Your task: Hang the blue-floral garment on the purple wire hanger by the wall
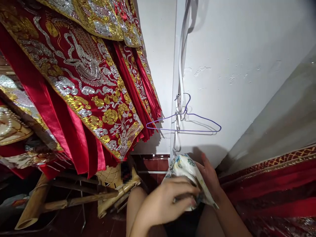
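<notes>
A white cloth (186, 166) with blue and yellow flower print lies bunched between my hands, low over my lap. In front of it, my left hand (165, 200) has its fingers curled at the near edge of the cloth, slightly blurred. My right hand (207, 171) sits behind and to the right of the cloth. Its thumb or a finger sticks up, and the cloth hides the rest of the fingers. Above both hands, a thin purple clothes hanger (184, 121) hangs with nothing on it from a white strap (181, 65) along the wall.
Red costumes (98, 89) with gold and silver sequin embroidery hang at the left. Below them stand bamboo furniture (66, 200) and a woven seat (111, 177). A white wall (234, 65) with peeling paint rises ahead. Red trimmed fabric (276, 191) hangs at the right.
</notes>
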Action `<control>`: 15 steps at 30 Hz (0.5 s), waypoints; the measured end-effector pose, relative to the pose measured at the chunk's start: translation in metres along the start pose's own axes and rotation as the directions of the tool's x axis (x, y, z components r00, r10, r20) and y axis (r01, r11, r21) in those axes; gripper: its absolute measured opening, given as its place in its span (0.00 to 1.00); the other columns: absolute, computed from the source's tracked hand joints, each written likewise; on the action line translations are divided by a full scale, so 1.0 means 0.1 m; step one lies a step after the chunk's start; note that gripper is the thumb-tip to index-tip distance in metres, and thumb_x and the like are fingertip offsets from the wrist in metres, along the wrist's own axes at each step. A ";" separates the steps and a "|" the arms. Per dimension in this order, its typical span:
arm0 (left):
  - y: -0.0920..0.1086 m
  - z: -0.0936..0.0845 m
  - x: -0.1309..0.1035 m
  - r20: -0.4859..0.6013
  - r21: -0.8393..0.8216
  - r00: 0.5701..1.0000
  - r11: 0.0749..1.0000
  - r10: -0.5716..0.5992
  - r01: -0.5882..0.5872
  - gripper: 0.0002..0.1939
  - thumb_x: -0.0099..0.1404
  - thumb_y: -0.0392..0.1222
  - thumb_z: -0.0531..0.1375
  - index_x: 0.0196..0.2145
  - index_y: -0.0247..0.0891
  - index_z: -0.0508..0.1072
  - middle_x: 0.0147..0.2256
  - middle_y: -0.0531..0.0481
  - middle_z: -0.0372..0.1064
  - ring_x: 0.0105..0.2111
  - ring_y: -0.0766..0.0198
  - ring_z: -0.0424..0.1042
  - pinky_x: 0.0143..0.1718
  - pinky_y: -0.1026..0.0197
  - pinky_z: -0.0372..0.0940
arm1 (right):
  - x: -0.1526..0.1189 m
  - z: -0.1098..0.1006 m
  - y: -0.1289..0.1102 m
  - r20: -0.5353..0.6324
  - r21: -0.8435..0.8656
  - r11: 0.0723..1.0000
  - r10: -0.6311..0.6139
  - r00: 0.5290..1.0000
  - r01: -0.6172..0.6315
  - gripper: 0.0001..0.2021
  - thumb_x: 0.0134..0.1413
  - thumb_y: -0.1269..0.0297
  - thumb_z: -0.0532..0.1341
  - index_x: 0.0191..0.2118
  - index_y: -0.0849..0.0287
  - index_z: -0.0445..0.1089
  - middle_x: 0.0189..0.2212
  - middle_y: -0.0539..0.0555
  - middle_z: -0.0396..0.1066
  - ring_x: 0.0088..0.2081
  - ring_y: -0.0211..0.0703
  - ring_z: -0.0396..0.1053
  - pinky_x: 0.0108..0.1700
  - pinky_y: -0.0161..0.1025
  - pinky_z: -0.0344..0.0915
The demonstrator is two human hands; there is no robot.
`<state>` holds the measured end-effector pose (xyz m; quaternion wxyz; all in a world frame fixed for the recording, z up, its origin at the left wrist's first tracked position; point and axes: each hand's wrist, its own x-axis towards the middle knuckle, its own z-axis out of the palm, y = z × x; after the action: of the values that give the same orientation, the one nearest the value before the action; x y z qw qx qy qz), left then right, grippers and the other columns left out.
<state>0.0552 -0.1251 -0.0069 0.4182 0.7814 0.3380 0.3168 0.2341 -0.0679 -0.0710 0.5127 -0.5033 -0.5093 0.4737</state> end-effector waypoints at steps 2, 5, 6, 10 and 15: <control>-0.06 -0.16 -0.02 -0.293 0.041 0.956 0.999 0.004 0.008 0.15 0.69 0.43 0.59 0.52 0.45 0.75 0.48 0.44 0.73 0.47 0.56 0.72 0.50 0.58 0.65 | -0.02 0.03 -0.13 0.191 0.145 0.982 0.088 0.978 -0.117 0.34 0.58 0.33 0.50 0.28 0.60 0.76 0.20 0.57 0.73 0.27 0.50 0.74 0.27 0.40 0.67; -0.26 -0.29 0.04 -0.411 0.110 0.910 0.994 0.048 -0.003 0.27 0.66 0.50 0.62 0.61 0.46 0.66 0.58 0.42 0.65 0.58 0.51 0.63 0.59 0.53 0.58 | -0.06 0.02 -0.32 0.620 0.234 0.907 0.137 0.773 -0.349 0.25 0.39 0.41 0.71 0.30 0.62 0.77 0.21 0.54 0.73 0.28 0.49 0.74 0.31 0.40 0.69; -0.36 -0.30 0.06 -0.314 0.083 0.949 0.996 0.043 -0.018 0.27 0.67 0.53 0.60 0.61 0.45 0.66 0.57 0.42 0.65 0.58 0.50 0.63 0.59 0.52 0.57 | -0.06 -0.01 -0.37 0.698 0.196 0.907 0.138 0.703 -0.372 0.22 0.35 0.48 0.74 0.31 0.62 0.77 0.22 0.52 0.73 0.29 0.48 0.74 0.33 0.39 0.69; -0.76 -0.34 0.01 0.173 0.033 0.981 0.996 -0.090 0.085 0.28 0.68 0.64 0.51 0.38 0.37 0.77 0.32 0.48 0.72 0.35 0.58 0.69 0.39 0.61 0.65 | 0.08 -0.27 -0.58 0.731 0.001 0.985 0.118 0.672 -0.173 0.12 0.39 0.60 0.73 0.31 0.61 0.78 0.26 0.50 0.75 0.27 0.41 0.72 0.31 0.35 0.66; -0.95 -0.59 -0.23 0.112 0.448 0.915 0.842 -0.387 0.301 0.28 0.62 0.65 0.58 0.22 0.36 0.71 0.23 0.52 0.67 0.29 0.61 0.68 0.37 0.61 0.63 | 0.45 -0.50 -0.72 0.430 -0.140 0.952 -0.188 0.883 0.271 0.08 0.52 0.63 0.64 0.34 0.58 0.80 0.34 0.57 0.79 0.39 0.51 0.76 0.41 0.40 0.71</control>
<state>-0.0287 -0.0778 -0.0677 0.3210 0.8068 0.4901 0.0764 0.2837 -0.0276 0.0043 0.3947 -0.3761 -0.7060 0.4520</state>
